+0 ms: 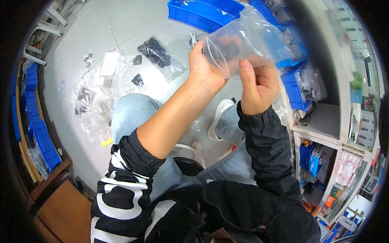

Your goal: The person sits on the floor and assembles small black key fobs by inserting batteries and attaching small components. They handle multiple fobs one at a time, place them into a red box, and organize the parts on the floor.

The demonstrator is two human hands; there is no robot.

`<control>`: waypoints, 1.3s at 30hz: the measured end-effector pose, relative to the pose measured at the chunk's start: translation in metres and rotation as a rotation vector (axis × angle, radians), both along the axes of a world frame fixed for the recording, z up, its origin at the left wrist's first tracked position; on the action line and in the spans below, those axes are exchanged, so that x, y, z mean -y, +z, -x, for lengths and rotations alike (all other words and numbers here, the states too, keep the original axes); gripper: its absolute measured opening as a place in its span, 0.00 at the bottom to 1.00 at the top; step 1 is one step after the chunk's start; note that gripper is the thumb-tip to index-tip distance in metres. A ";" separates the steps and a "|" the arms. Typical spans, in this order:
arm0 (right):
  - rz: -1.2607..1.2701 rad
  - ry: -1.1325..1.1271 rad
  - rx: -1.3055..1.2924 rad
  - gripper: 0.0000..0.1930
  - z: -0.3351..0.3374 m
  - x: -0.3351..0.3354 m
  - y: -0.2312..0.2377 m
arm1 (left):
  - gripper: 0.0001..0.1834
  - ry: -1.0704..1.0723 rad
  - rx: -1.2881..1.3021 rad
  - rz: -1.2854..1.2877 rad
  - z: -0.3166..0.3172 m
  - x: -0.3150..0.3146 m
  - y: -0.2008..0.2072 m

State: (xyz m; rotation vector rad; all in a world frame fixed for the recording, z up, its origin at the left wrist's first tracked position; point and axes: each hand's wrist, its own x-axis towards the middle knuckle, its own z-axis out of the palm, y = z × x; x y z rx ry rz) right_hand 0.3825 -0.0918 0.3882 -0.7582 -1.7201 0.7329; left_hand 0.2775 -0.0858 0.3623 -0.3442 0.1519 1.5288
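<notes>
Overall, grey floor across the upper left, strewn with small clear packets of dark parts. White shelving unit along the right edge, stacked with blue bins. Further blue bin at the top centre, on the floor. Seated legs in light blue jeans at the middle, one white shoe beside the right knee. Larger bag of black parts on the floor, just left of the raised hands. Clear plastic zip bag held up at upper centre, between both hands, black parts visible inside near its left end. Left hand closed on the bag's left edge. Right hand pinching the bag's lower edge, thumb on top.
</notes>
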 end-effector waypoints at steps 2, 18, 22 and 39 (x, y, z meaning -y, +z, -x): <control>-0.001 -0.013 0.003 0.09 0.002 0.000 0.000 | 0.21 0.011 -0.006 0.021 0.000 0.000 0.000; 0.881 -0.205 -1.137 0.09 -0.271 -0.035 -0.045 | 0.25 -0.080 0.037 -0.195 0.020 -0.004 -0.026; 1.022 -0.804 -1.320 0.26 -0.348 -0.008 -0.094 | 0.24 -0.088 0.007 -0.154 0.018 -0.001 -0.025; 1.170 0.707 -1.095 0.27 -0.106 0.006 0.038 | 0.26 -0.108 0.036 -0.495 0.008 -0.004 0.017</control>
